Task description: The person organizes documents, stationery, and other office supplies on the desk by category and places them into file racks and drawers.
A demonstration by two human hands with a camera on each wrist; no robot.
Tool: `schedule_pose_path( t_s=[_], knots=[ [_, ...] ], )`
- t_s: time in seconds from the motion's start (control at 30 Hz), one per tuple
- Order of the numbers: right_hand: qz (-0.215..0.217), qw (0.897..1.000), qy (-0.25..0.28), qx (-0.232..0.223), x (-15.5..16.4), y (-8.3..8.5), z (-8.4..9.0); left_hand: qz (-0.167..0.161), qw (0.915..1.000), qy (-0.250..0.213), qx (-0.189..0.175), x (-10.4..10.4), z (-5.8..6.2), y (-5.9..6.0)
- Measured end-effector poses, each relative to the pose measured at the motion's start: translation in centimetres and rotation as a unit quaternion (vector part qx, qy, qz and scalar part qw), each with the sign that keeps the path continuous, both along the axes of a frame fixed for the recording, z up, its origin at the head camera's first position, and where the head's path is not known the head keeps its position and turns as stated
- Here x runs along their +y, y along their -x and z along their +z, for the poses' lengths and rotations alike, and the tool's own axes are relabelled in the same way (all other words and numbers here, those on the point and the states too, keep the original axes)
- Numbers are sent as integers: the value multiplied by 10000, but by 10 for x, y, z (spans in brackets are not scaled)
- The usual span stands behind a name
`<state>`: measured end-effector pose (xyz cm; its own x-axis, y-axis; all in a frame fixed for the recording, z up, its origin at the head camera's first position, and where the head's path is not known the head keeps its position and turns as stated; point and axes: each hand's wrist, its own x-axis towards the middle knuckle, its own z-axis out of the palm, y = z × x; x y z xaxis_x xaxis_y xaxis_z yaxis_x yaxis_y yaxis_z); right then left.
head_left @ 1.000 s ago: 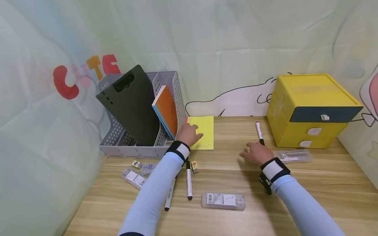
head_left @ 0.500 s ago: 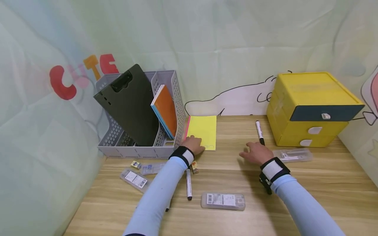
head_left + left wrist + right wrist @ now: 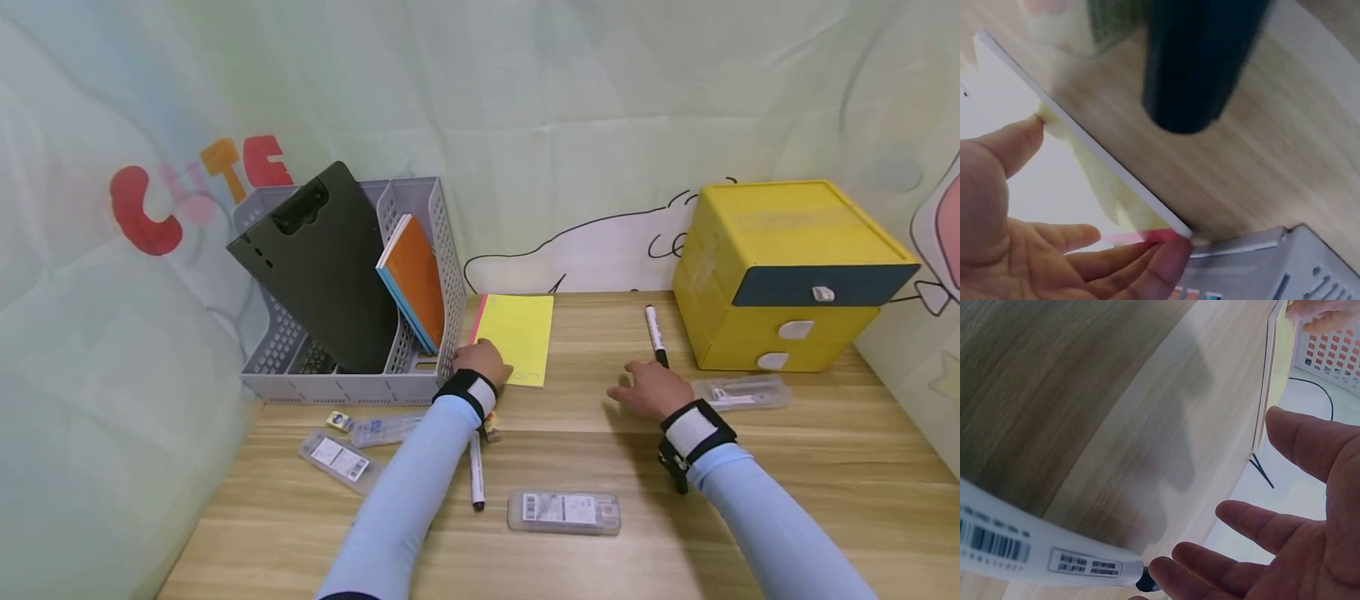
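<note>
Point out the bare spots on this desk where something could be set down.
Bare wood lies between the yellow notebook and the upright marker, and along the near right edge by the right hand. It is crowded in front of the grey organizer, around the left hand, with cases and markers.

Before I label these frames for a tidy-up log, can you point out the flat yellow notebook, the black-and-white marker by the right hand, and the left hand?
flat yellow notebook (image 3: 517, 333): head view, middle of its cover.
black-and-white marker (image 3: 654, 329): head view, white barrel.
left hand (image 3: 480, 360): head view, back of the hand.
</note>
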<state>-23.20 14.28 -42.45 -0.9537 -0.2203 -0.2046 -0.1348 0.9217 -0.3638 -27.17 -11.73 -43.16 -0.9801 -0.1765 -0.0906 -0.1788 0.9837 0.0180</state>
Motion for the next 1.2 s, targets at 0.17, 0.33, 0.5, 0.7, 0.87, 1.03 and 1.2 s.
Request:
schedule_pose_path(
  t_s=[0.17, 0.33, 0.5, 0.7, 0.87, 1.03, 1.2],
  knots=[
    [30, 10000, -9, 11, -2, -1, 2, -22, 10000, 78, 17, -7, -2, 6],
    [28, 10000, -27, -71, -4, -2, 3, 58, 9997, 126, 179, -9, 1, 13],
    [-6, 9999, -48, -125, -6, -2, 3, -204, 9988, -436, 26, -12, 10, 15],
    [-46, 9998, -62, -167, -7, -1, 3, -72, 9565, -2915, 54, -13, 28, 14],
    [-162, 9993, 19, -324, -9, 0, 3, -117, 8812, -4726, -82, -11, 41, 11],
    [-336, 9981, 327, -406, -9, 2, 6, -173, 8412, -5399, -264, -1, 50, 6],
    [-370, 9966, 698, -229, -6, 4, 6, -395, 8119, -5803, -494, 9, 53, 1]
  ],
)
